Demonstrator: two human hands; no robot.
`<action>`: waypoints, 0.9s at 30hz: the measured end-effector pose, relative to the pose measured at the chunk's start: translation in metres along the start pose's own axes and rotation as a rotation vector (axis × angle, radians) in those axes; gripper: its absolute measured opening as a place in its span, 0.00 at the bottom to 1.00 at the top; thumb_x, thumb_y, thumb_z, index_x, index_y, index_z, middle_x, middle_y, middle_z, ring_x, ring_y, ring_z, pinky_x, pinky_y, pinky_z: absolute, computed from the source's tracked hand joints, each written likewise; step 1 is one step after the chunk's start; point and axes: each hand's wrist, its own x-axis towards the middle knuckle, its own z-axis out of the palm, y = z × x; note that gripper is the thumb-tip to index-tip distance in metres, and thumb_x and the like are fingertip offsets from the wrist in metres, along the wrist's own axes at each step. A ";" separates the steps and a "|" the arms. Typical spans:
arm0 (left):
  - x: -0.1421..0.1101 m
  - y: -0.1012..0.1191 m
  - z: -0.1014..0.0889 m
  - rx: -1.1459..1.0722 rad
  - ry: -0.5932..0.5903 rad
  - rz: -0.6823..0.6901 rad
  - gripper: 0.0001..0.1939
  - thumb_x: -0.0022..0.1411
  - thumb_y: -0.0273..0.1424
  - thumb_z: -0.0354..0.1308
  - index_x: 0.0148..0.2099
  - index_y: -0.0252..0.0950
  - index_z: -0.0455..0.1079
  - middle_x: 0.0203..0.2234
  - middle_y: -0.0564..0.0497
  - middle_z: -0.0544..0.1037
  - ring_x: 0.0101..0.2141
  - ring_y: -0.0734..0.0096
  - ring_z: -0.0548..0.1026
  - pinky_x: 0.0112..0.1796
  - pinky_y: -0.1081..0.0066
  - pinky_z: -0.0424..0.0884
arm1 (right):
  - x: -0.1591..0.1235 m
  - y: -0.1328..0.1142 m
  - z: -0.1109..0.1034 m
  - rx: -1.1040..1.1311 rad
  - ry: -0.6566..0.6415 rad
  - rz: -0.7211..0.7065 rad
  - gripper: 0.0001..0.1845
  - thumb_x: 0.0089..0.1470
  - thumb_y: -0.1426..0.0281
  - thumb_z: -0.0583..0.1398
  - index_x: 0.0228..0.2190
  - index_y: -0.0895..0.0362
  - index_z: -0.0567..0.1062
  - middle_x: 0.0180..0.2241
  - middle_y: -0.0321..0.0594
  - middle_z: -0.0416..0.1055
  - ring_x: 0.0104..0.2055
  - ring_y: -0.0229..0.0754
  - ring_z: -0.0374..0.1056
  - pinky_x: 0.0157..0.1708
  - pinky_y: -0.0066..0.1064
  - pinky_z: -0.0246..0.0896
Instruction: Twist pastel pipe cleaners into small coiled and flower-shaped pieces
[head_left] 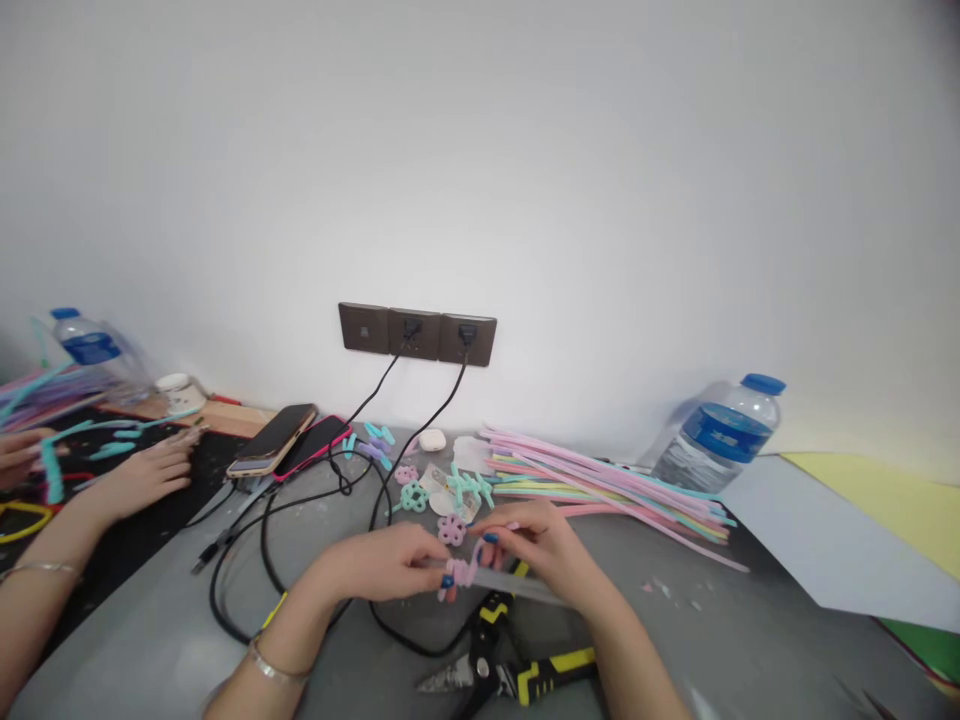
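A pink pipe cleaner (461, 572) is wound in several turns around a translucent rod (525, 586). My left hand (382, 565) is closed, thumb and fingers pinching the coiled part and the rod's left end. In my right hand (544, 550), closed at the fingertips, is the pipe cleaner's free length, rising from the coil. The rod passes beneath my right hand. Just behind the coil lies a pink pipe-cleaner flower (451, 530). Wire pliers (484, 665) with black and yellow handles lie in front of my hands, jaws pointing left.
Pipe cleaners (600, 480) lie bundled at the back right, near a water bottle (724, 435). Black cables (266, 560) loop across the left side. Phones (274, 440) rest by the wall. Another person's hand (146, 475) is at far left. Paper sheets (832, 540) lie right.
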 end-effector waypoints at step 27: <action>0.022 -0.013 0.002 0.031 0.697 -0.129 0.14 0.62 0.37 0.45 0.27 0.35 0.60 0.20 0.57 0.59 0.25 0.73 0.57 0.27 0.73 0.53 | 0.009 0.011 0.007 -0.492 0.155 -0.165 0.13 0.62 0.72 0.52 0.39 0.56 0.77 0.26 0.39 0.75 0.23 0.38 0.66 0.27 0.28 0.59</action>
